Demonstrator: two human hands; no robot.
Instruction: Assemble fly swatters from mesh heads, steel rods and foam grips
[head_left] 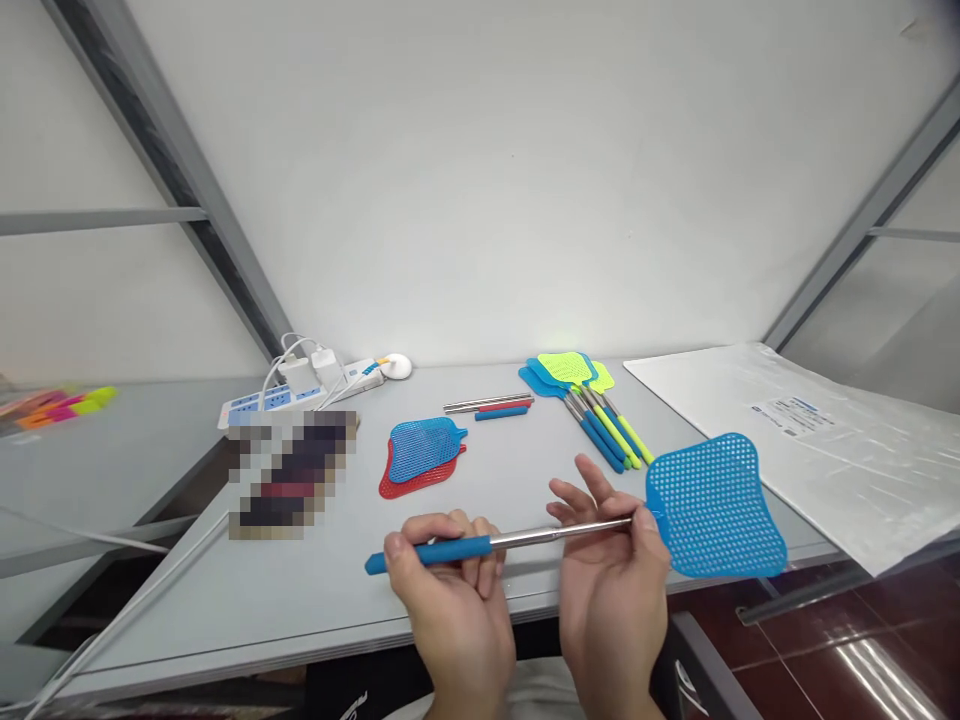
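Note:
A blue fly swatter (525,537) with a metal telescopic shaft lies level across both hands, above the table's front edge. My left hand (454,590) is closed around its blue grip. My right hand (611,580) pinches the thin end of the shaft by the blue mesh head, with the other fingers spread. Behind, a loose blue swatter head (424,448) overlaps a red swatter head (401,488). Metal rods (469,405) lie near a red grip (504,405) and a blue grip (501,413). Several blue and yellow-green fly swatters (600,425) are heaped at the back right.
A white packing bag (720,400) with a label covers the table's right side. Power strips (281,400) with plugs and cables stand at the back left, near a pixelated object (300,475). Colourful items (64,408) lie on the far-left surface. Metal frame posts (225,260) flank the table.

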